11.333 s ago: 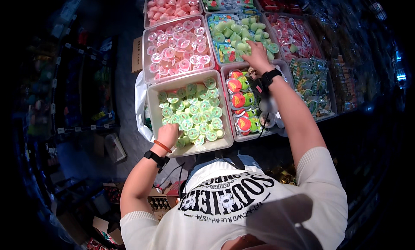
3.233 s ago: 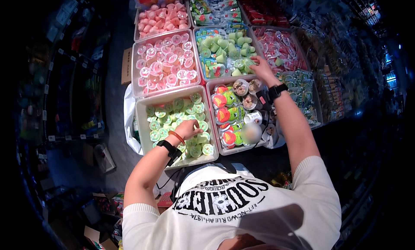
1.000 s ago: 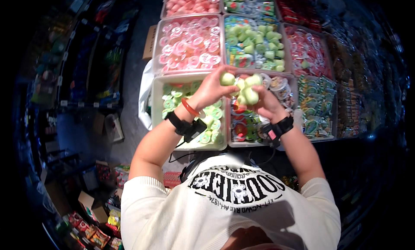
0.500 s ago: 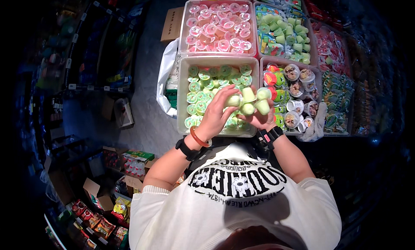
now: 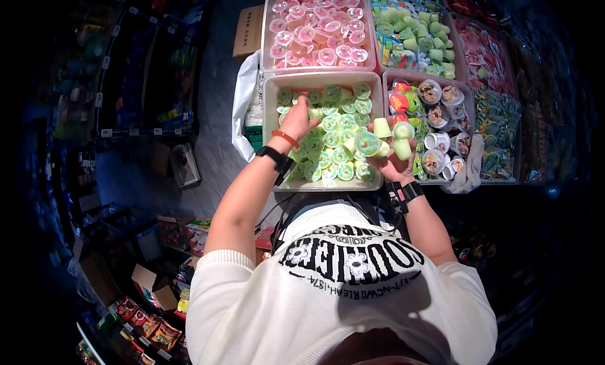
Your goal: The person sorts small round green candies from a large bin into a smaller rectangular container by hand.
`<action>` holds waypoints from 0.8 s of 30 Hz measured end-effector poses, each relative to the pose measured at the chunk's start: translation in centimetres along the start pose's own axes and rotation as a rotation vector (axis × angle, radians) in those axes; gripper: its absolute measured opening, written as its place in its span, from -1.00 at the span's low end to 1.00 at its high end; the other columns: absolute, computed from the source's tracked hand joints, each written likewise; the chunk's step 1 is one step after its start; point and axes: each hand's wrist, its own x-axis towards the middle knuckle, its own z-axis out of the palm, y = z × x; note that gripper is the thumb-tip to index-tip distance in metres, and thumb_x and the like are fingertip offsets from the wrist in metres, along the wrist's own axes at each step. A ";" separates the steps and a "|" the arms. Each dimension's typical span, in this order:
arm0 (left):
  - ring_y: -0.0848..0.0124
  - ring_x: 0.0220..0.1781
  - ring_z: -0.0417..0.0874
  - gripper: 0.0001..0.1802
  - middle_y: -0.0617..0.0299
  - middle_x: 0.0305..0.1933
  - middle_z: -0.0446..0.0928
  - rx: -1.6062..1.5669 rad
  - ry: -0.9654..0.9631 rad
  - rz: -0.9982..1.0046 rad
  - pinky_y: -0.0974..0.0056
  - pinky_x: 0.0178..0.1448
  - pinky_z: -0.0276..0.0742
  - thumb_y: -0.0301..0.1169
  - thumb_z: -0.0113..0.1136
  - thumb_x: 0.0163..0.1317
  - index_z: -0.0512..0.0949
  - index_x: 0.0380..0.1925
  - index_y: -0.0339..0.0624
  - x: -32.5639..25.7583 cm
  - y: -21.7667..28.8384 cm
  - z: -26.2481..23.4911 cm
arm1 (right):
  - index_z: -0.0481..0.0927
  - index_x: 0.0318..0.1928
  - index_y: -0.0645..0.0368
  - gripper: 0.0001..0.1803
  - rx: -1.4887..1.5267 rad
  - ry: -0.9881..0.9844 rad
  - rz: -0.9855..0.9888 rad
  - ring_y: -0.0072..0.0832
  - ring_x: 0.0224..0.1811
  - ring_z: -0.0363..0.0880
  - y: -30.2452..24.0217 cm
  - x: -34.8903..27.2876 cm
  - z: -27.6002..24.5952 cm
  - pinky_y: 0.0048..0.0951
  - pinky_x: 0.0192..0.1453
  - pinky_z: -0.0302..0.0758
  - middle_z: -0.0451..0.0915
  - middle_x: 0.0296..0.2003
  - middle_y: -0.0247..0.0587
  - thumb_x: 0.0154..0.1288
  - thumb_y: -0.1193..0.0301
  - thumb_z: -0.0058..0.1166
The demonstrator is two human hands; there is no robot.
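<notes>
My right hand [image 5: 397, 168] is closed around a cluster of several pale green jelly cups [image 5: 382, 129], held over the right rim of a clear plastic bin [image 5: 272, 128]. Some of these cups point upward with their bases, and one shows its printed lid. Inside the bin lie many more green jelly cups [image 5: 331, 140], mostly lid up. My left hand [image 5: 296, 118] reaches down into the bin's left part, its thumb apart from the fingers and its fingertips near the cups there. No cup shows in it.
Beyond stands a bin of pink jelly cups [image 5: 318, 34]. To the right are a bin of mixed snack cups [image 5: 435, 128] and one of green cups and packets [image 5: 416, 40]. A white bag [image 5: 244, 106] and a cardboard box [image 5: 248, 31] sit left of the bins.
My left hand has left the cluster of cups and moved left and forward into the bin. My right hand now holds the cups alone, slightly farther right. The view has shifted a little.
</notes>
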 end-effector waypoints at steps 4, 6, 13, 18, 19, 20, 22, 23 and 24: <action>-0.11 -0.10 0.55 -0.33 -0.18 -0.17 0.49 0.163 -0.101 0.051 -0.01 -0.05 0.49 -0.15 0.48 -0.13 0.32 -0.15 -0.28 1.7 -1.3 2.5 | 0.35 0.26 -0.17 -0.25 -0.054 0.057 0.047 -0.04 0.34 0.24 0.0 -0.2 0.3 0.25 0.31 0.23 0.22 0.31 0.01 0.03 0.06 0.28; -0.10 -0.12 0.56 -0.37 -0.17 -0.17 0.49 0.157 -0.113 0.111 -0.01 -0.07 0.49 -0.15 0.47 -0.11 0.35 -0.18 -0.28 1.8 -2.3 3.3 | 0.36 0.26 -0.16 -0.27 -0.054 0.052 0.070 -0.05 0.34 0.25 -0.1 -0.2 0.2 0.25 0.30 0.24 0.22 0.31 0.01 0.05 0.06 0.27; -0.04 -0.11 0.55 -0.44 -0.09 -0.21 0.53 0.133 0.014 -0.034 0.00 -0.06 0.47 -0.12 0.39 -0.05 0.44 -0.14 -0.23 1.3 -0.3 3.6 | 0.40 0.24 -0.14 -0.31 -0.076 0.037 0.099 -0.14 0.36 0.23 -0.2 0.1 0.2 0.22 0.30 0.25 0.24 0.32 -0.04 0.06 0.08 0.24; -0.05 -0.14 0.56 -0.46 -0.08 -0.20 0.49 0.088 0.125 -0.015 -0.01 -0.10 0.50 -0.19 0.41 -0.07 0.42 -0.19 -0.26 0.7 2.7 1.7 | 0.40 0.24 -0.15 -0.31 -0.030 0.058 0.113 -0.13 0.35 0.24 -0.2 0.2 -0.2 0.20 0.29 0.27 0.24 0.31 -0.03 0.05 0.07 0.24; -0.05 -0.14 0.56 -0.46 -0.09 -0.18 0.48 0.093 0.111 -0.058 0.00 -0.09 0.50 -0.21 0.42 -0.09 0.42 -0.18 -0.27 0.7 3.1 1.3 | 0.39 0.25 -0.15 -0.30 -0.025 0.055 0.117 -0.13 0.34 0.24 -0.1 0.2 -0.3 0.20 0.29 0.27 0.24 0.31 -0.02 0.06 0.07 0.23; -0.04 -0.13 0.55 -0.46 -0.08 -0.17 0.46 0.089 0.145 -0.041 0.00 -0.08 0.49 -0.23 0.40 -0.08 0.42 -0.15 -0.25 0.8 2.6 1.6 | 0.39 0.26 -0.15 -0.30 -0.020 0.051 0.119 -0.12 0.34 0.24 -0.1 0.3 -0.4 0.20 0.29 0.26 0.24 0.31 -0.02 0.06 0.07 0.23; -0.04 -0.11 0.53 -0.45 -0.06 -0.14 0.44 0.081 0.218 -0.007 0.01 -0.05 0.47 -0.27 0.36 -0.08 0.42 -0.08 -0.22 1.3 1.4 2.4 | 0.37 0.27 -0.16 -0.29 -0.044 0.033 0.138 -0.13 0.35 0.24 0.1 0.5 -0.5 0.19 0.30 0.26 0.24 0.31 -0.02 0.06 0.06 0.23; -0.04 -0.09 0.52 -0.44 -0.07 -0.13 0.43 0.046 0.247 -0.022 0.01 -0.04 0.47 -0.28 0.37 -0.10 0.42 -0.07 -0.23 1.6 0.8 2.7 | 0.36 0.27 -0.16 -0.28 -0.056 0.024 0.147 -0.13 0.35 0.24 0.2 0.7 -0.4 0.19 0.30 0.26 0.23 0.31 -0.02 0.06 0.06 0.22; -0.04 -0.08 0.52 -0.42 -0.07 -0.12 0.42 0.010 0.273 -0.035 0.02 -0.03 0.47 -0.30 0.38 -0.11 0.41 -0.06 -0.24 1.9 0.8 2.9 | 0.36 0.28 -0.16 -0.28 -0.057 0.037 0.152 -0.13 0.35 0.24 0.2 0.6 -0.3 0.18 0.30 0.26 0.23 0.32 -0.02 0.07 0.05 0.22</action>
